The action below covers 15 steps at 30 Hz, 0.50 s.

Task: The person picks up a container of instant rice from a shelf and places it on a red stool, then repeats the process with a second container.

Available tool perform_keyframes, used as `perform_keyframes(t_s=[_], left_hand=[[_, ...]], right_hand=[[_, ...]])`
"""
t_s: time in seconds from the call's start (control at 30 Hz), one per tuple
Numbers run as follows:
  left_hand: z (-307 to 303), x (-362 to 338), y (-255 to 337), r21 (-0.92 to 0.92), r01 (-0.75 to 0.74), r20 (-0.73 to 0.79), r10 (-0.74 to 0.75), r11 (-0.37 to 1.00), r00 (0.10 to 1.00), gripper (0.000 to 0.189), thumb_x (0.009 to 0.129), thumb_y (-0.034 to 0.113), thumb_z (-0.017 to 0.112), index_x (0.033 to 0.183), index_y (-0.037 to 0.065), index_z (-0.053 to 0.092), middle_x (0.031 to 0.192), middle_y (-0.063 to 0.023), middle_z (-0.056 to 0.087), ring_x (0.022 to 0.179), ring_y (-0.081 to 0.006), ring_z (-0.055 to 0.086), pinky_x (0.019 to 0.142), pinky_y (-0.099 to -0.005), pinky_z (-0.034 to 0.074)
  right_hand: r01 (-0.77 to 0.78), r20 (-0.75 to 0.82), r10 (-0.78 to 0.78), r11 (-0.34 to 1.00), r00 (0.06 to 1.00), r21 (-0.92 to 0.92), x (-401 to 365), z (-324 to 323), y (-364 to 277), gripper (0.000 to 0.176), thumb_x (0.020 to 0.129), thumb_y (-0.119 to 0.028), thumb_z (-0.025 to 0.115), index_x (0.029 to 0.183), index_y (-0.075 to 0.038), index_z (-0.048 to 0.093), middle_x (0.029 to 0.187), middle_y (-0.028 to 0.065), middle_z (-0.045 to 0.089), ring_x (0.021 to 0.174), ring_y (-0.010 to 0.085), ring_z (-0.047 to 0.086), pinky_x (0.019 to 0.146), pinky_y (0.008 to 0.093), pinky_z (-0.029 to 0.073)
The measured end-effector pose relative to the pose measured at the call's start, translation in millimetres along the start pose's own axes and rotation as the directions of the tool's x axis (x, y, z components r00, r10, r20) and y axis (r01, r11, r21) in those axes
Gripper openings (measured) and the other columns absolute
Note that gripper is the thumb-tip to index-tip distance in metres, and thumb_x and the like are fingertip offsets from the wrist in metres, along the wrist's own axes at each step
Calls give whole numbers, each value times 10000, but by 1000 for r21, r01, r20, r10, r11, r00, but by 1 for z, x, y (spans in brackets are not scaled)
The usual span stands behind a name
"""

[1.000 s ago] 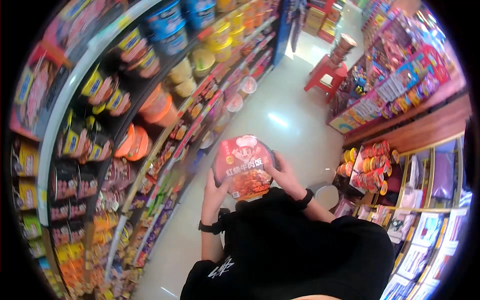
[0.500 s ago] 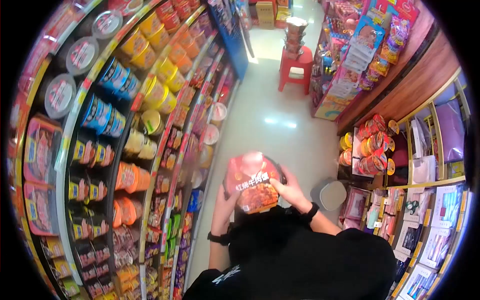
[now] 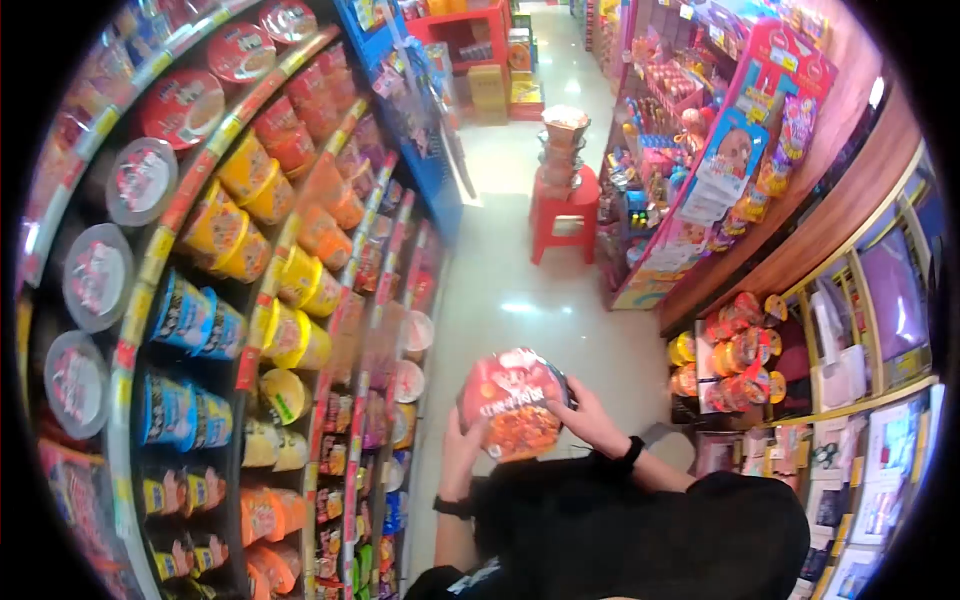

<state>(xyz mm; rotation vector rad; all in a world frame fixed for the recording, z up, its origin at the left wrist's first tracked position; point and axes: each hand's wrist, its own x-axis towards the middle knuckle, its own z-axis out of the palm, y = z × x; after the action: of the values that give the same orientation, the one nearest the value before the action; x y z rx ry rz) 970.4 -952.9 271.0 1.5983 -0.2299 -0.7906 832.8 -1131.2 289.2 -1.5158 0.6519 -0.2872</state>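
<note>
Between my two hands is a red package of instant food [image 3: 515,400], with white Chinese lettering and a picture of a meat dish on its top. My left hand [image 3: 463,450] grips its left side, fingers mostly hidden beneath. On the right side, my right hand [image 3: 585,420] is closed round the dark rim, its thumb lying on top. The package is held in front of my body, above the pale floor.
Shelves with instant noodle cups [image 3: 190,410] curve along the left. Ahead, a red stool [image 3: 567,215] bears stacked bowl packages [image 3: 563,150]. A snack rack [image 3: 690,150] stands at right, with noodle tubs [image 3: 740,350] and a grey bin [image 3: 668,445] nearer.
The view has shifted forward along the aisle, so the stool appears lower and closer. Both hands still hold the package, which now sits lower in view.
</note>
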Motion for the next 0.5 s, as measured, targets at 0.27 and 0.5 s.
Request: perform_keyframes(t_s=[0.27,0.5], left_hand=[[23,146,64,-33,-110,99,113,993,989,311,836,105,584,1119,-3,514,993,-80,623,881,-131,580,779,-275,462],[90,282,103,139,-69,209,38,988,977,343,840,134,588,1145,4,502,1000,-92,612,908,-139,570,787,-279,453]], right_hand=[[106,-140,-105,994,985,-2,118,-17,-22,453,839,-176,599,1222,26,465,1102,125,585,1032,181,540,879,314,433],[0,-329,67,980,942,199,227,-78,-23,425,832,-114,593,1214,25,473,1100,88,571,1028,148,517,925,303,398]])
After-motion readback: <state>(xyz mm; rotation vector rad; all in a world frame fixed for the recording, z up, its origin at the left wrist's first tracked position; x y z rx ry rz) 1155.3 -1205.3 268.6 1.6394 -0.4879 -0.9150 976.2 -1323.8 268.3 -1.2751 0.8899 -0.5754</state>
